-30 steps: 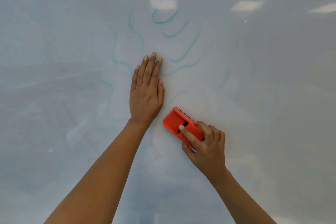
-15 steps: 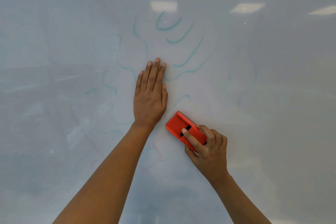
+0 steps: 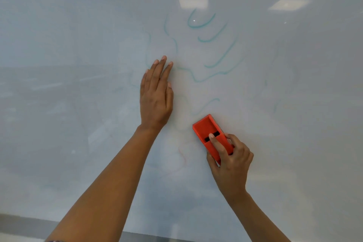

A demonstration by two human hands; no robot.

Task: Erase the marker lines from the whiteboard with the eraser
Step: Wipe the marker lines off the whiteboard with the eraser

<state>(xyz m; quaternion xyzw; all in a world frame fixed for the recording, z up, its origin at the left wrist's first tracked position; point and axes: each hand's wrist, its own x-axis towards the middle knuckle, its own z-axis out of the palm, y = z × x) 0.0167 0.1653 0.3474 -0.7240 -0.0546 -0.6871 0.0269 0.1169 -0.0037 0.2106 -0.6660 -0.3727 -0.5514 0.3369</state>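
Observation:
A large whiteboard (image 3: 78,25) fills the view. Teal marker lines (image 3: 220,59) curve across its upper middle, with fainter teal traces at the right and a faint red squiggle (image 3: 181,156) lower down. My right hand (image 3: 229,161) grips a red eraser (image 3: 206,127), pressed flat on the board just below the teal lines, one finger on its black slot. My left hand (image 3: 157,94) lies flat against the board to the left of the eraser, fingers straight and close together, holding nothing.
The board's lower edge (image 3: 137,236) shows at the bottom of the view. Reflections of ceiling lights (image 3: 193,3) sit on the glossy surface near the top. Smeared, wiped patches cover the left half of the board.
Both hands and the eraser sit slightly lower and further right in the view than a second ago; the eraser has edged a little away from my left hand. The teal lines look unchanged.

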